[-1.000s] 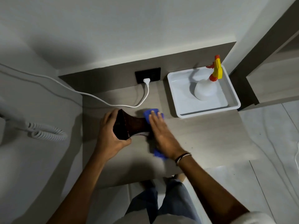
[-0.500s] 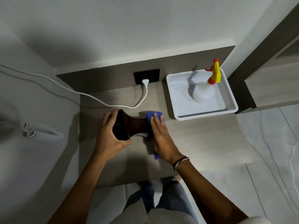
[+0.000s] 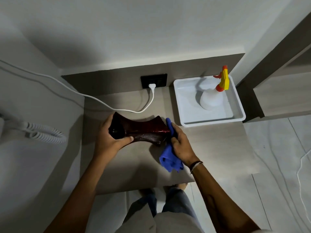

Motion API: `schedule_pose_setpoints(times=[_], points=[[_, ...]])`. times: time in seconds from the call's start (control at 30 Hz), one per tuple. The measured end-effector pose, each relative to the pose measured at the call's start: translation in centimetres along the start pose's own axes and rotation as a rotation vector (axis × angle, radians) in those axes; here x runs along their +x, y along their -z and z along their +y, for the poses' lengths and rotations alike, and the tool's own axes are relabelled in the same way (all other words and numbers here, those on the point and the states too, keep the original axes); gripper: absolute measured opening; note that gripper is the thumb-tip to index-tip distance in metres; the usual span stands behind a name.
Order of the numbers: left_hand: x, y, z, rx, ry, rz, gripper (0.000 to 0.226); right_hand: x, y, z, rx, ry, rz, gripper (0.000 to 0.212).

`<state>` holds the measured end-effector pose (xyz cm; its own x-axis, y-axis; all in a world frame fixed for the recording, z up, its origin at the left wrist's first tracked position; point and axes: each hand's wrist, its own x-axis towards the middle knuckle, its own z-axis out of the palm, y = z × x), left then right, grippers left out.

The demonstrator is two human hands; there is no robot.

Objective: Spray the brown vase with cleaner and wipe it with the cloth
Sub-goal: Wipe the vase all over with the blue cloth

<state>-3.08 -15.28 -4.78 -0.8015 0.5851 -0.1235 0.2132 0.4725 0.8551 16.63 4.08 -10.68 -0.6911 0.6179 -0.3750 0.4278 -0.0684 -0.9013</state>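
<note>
The dark brown vase (image 3: 144, 130) lies on its side over the wooden tabletop (image 3: 210, 148), its flared mouth pointing left. My left hand (image 3: 110, 137) grips that mouth end. My right hand (image 3: 180, 144) holds the blue cloth (image 3: 170, 158) against the vase's base end on the right; part of the cloth hangs loose below my palm. The white spray bottle (image 3: 212, 100) with a yellow and orange trigger head stands upright in the white tray (image 3: 186, 105) at the back right, apart from both hands.
A white plug and cable (image 3: 148, 105) run from the black wall socket (image 3: 154, 80) across the back of the table to the left. A coiled white cord (image 3: 43, 133) hangs on the left wall. The table's front edge is by my legs; tiled floor lies to the right.
My right hand with the cloth has slid from the middle of the vase to its right end. More of the vase's body shows, and the cloth hangs lower.
</note>
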Motion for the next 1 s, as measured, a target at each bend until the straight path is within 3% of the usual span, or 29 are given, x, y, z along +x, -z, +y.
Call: schedule_pose_setpoints(times=[0.07, 0.17, 0.23, 0.33, 0.43, 0.5, 0.67, 0.77, 0.9, 1.0], points=[[0.1, 0.1, 0.4, -0.138, 0.133, 0.004, 0.075, -0.1, -0.3, 0.0, 0.309, -0.127, -0.036, 0.069], [0.3, 0.4, 0.8, -0.075, 0.248, -0.024, 0.101, 0.0, -1.6, -0.3, 0.637, -0.25, -0.043, 0.067], [0.1, 0.8, 1.3, 0.114, 0.177, -0.118, 0.108, 0.3, -2.0, -0.4, 0.738, -0.321, -0.012, 0.06], [-0.7, 1.9, 1.9, 0.372, -0.001, -0.303, 0.138, 0.9, -1.8, -0.6, 0.745, -0.405, -0.021, 0.052], [-1.2, 2.1, 2.2, 0.622, -0.152, -0.326, 0.158, 1.5, -1.6, -0.6, 0.711, -0.431, -0.03, 0.053], [-1.3, 1.7, 2.2, 0.774, -0.301, -0.234, 0.147, 1.9, -1.7, -0.6, 0.703, -0.422, -0.053, 0.055], [-1.5, 1.0, 1.8, 0.64, -0.455, -0.151, 0.121, 2.0, -1.7, 0.0, 0.652, -0.392, -0.019, 0.057], [-1.8, 0.8, 1.5, 0.64, -0.535, -0.133, 0.116, 1.4, -2.0, -0.5, 0.456, -0.247, 0.033, 0.051], [-1.8, 0.6, 1.3, 0.612, -0.5, -0.123, 0.11, -0.9, -2.4, -2.1, 0.005, 0.088, 0.227, 0.069], [-1.4, 0.5, 1.2, 0.572, -0.446, -0.135, 0.11, -3.4, -4.2, -3.6, -0.112, 0.382, 0.12, 0.084]])
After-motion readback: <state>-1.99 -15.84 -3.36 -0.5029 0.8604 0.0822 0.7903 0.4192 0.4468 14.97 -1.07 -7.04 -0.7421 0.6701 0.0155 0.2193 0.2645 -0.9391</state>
